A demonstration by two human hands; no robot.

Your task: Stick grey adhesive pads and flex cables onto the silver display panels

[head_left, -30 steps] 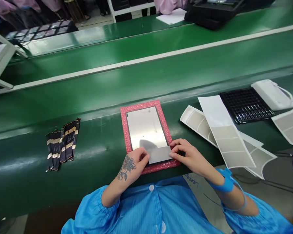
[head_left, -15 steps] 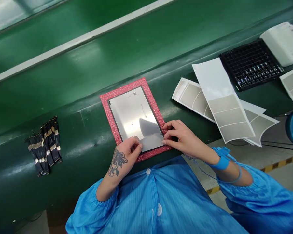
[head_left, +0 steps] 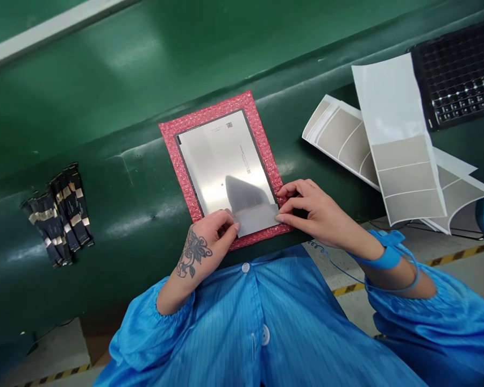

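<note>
Head view: a grey film strip [head_left: 256, 220] lies crosswise on the metal panel [head_left: 213, 161], between the left hand [head_left: 205, 242] and right hand [head_left: 318, 215], both pinching its short ends.

- An electronics assembly line in a factory
- Green conveyor belt [head_left: 105, 91] filling the upper frame
- Pink bubble mat [head_left: 266, 161] at centre
- Black tray [head_left: 460, 70] at upper right
- Blue smock [head_left: 226, 322] at bottom centre
- Blue wrist strap [head_left: 387, 258] at lower right
- Yellow-black floor tape [head_left: 460, 253] at lower right

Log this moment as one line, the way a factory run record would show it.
left hand: holds grey sheet edge | right hand: holds opposite edge | beneath: silver panel | on: red bubble pad
</note>
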